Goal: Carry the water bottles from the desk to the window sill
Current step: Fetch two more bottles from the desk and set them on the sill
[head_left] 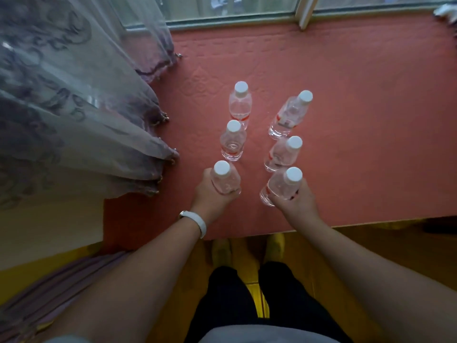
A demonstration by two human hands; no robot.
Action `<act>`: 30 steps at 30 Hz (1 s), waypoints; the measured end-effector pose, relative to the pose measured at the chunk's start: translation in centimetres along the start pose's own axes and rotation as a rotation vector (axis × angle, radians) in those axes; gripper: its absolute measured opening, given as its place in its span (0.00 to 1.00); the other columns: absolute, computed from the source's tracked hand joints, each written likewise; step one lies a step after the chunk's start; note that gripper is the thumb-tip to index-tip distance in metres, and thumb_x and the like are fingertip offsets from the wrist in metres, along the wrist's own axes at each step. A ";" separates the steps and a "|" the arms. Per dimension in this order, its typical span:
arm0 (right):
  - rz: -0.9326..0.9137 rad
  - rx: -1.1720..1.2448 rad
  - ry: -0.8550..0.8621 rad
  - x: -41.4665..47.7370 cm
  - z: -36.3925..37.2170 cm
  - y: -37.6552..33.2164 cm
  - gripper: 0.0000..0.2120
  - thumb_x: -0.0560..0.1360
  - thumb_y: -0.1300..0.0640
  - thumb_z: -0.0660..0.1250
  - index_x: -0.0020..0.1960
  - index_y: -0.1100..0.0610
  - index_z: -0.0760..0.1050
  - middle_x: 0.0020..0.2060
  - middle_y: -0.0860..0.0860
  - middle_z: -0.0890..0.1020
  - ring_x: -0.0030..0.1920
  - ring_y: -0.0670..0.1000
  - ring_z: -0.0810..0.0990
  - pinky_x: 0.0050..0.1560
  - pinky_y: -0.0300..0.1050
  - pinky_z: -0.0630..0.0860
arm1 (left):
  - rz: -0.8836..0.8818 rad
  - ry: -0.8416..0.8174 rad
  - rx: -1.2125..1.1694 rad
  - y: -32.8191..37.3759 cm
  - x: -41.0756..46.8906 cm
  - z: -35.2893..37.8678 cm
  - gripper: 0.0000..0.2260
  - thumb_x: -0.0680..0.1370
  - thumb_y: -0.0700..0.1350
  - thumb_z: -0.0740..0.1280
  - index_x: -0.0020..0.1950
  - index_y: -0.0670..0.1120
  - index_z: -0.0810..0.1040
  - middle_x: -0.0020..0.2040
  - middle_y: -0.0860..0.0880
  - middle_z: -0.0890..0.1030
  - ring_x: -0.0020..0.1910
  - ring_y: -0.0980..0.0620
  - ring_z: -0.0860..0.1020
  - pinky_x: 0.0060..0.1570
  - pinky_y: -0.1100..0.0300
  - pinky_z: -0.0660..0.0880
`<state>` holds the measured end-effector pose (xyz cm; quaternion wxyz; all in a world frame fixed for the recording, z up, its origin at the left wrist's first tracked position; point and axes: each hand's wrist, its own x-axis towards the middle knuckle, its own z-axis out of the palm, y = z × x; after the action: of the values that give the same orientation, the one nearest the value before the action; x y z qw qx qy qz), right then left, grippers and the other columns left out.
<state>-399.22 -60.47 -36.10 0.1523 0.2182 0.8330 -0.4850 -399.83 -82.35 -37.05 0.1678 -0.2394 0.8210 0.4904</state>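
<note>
this looks like the setting-down step. the left grip (pixel 210 195) is wrapped round the near-left bottle (pixel 226 181) and the right grip (pixel 298 201) round the near-right bottle (pixel 282 185), both low over the window sill (pixel 358 125), close to its front edge. whether either base already rests on the pink quilted cloth i cannot tell. the right one leans a little, so it is probably not settled.

four more stand free on the sill in two rows beyond the grips: the middle-left bottle (pixel 232 142), far-left bottle (pixel 240 105), middle-right bottle (pixel 283 153) and far-right bottle (pixel 289 115). these two would make it three and three.

the next move, as i judge it, calls for bringing each base flat onto the cloth, righting the leaning one, then opening the fingers without nudging the neighbour just beyond. the desk is not in view, so how many remain there is unknown.

the bottles are small and clear, with white caps and a touch of red on the label — likely light and easy to tip on soft cloth. a curtain (pixel 74 107) hangs at the left.
</note>
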 end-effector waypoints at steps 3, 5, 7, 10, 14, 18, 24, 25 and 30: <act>-0.012 0.035 0.041 1.0 0.8 0.7 0.28 0.64 0.49 0.81 0.59 0.50 0.73 0.46 0.42 0.81 0.45 0.40 0.80 0.44 0.38 0.74 | 0.009 0.035 -0.010 -0.7 1.8 0.9 0.28 0.63 0.54 0.82 0.52 0.58 0.67 0.45 0.61 0.79 0.49 0.53 0.81 0.52 0.56 0.78; -0.006 0.048 0.055 1.9 1.1 1.5 0.29 0.63 0.46 0.81 0.59 0.48 0.73 0.48 0.42 0.82 0.48 0.42 0.81 0.47 0.40 0.76 | 0.002 0.045 -0.020 -1.1 2.7 1.6 0.26 0.63 0.55 0.81 0.49 0.61 0.67 0.45 0.59 0.80 0.48 0.53 0.82 0.53 0.53 0.80; 0.000 0.042 0.043 2.5 1.3 2.2 0.31 0.61 0.42 0.80 0.60 0.48 0.74 0.49 0.43 0.83 0.49 0.44 0.82 0.48 0.42 0.77 | 0.000 0.048 -0.012 -1.5 3.3 2.1 0.26 0.63 0.56 0.81 0.49 0.62 0.66 0.47 0.56 0.82 0.48 0.52 0.82 0.53 0.50 0.80; 0.015 0.031 0.028 2.9 1.5 2.6 0.30 0.63 0.46 0.80 0.60 0.49 0.73 0.49 0.43 0.82 0.49 0.44 0.81 0.47 0.38 0.75 | 0.004 0.029 0.010 -1.3 3.6 2.5 0.28 0.65 0.54 0.80 0.55 0.59 0.66 0.49 0.55 0.81 0.48 0.53 0.81 0.49 0.59 0.76; 0.008 -0.036 0.013 3.0 1.2 2.9 0.27 0.65 0.50 0.81 0.56 0.46 0.69 0.43 0.38 0.79 0.43 0.37 0.78 0.44 0.35 0.74 | -0.005 0.006 0.058 -0.9 3.5 2.8 0.29 0.66 0.56 0.79 0.60 0.54 0.68 0.51 0.54 0.80 0.47 0.52 0.79 0.47 0.60 0.72; 0.030 -0.051 -0.035 3.2 1.0 3.5 0.29 0.64 0.53 0.82 0.55 0.44 0.68 0.48 0.44 0.81 0.48 0.47 0.81 0.50 0.45 0.78 | -0.020 0.002 0.089 -0.5 3.5 2.9 0.30 0.65 0.55 0.79 0.61 0.55 0.68 0.53 0.53 0.82 0.49 0.50 0.81 0.49 0.58 0.75; 0.067 -0.106 -0.134 2.3 -0.4 3.8 0.37 0.64 0.55 0.82 0.68 0.53 0.68 0.62 0.50 0.75 0.61 0.50 0.74 0.61 0.46 0.73 | -0.109 -0.071 0.089 -0.1 1.8 2.0 0.38 0.64 0.46 0.80 0.70 0.51 0.64 0.62 0.49 0.79 0.60 0.48 0.78 0.62 0.50 0.75; 0.082 -0.113 -0.147 1.9 -0.8 3.5 0.38 0.65 0.54 0.81 0.69 0.54 0.67 0.62 0.51 0.74 0.61 0.51 0.74 0.62 0.48 0.73 | -0.121 -0.090 0.090 0.0 1.1 1.6 0.39 0.66 0.46 0.80 0.72 0.49 0.63 0.65 0.48 0.77 0.62 0.47 0.77 0.64 0.48 0.74; 0.114 -0.152 -0.176 -0.7 -4.1 0.6 0.27 0.74 0.51 0.73 0.68 0.59 0.69 0.58 0.54 0.77 0.55 0.52 0.77 0.54 0.46 0.74 | -0.123 -0.225 0.142 2.4 -1.8 -0.8 0.31 0.74 0.48 0.75 0.73 0.44 0.65 0.68 0.46 0.75 0.59 0.53 0.74 0.61 0.56 0.71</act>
<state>-398.46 -56.79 -34.29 0.2683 0.2097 0.8370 -0.4282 -399.73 -81.72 -34.03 0.3050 -0.2201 0.8135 0.4435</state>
